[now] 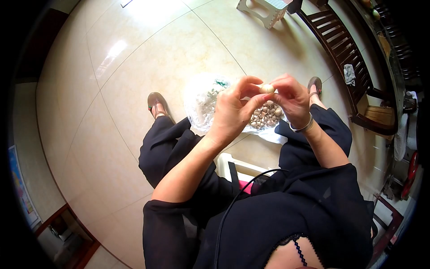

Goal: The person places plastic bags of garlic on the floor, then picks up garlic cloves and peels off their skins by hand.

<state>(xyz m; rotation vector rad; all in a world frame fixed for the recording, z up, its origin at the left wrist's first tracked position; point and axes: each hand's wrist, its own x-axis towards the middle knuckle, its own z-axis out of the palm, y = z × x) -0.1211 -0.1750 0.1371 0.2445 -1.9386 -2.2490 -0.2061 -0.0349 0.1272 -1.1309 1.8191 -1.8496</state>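
Observation:
A small pale round piece (267,88), which looks like a garlic clove or mushroom, is pinched between the fingertips of both hands. My left hand (233,105) holds it from the left side with thumb and fingers. From the right, my right hand (291,101), with a bracelet at the wrist, grips it too. Below and behind the hands, a heap of small brownish-white pieces (267,115) lies on a white plastic bag (199,105) spread on the floor. The hands hide part of the heap and bag.
A white stool (264,12) stands at the top. Dark wooden slatted furniture (333,38) runs along the right, with a crumpled cloth (349,75) on it. A light-coloured seat (226,163) is beneath me, and a black cable (228,208) crosses my lap. My feet flank the bag.

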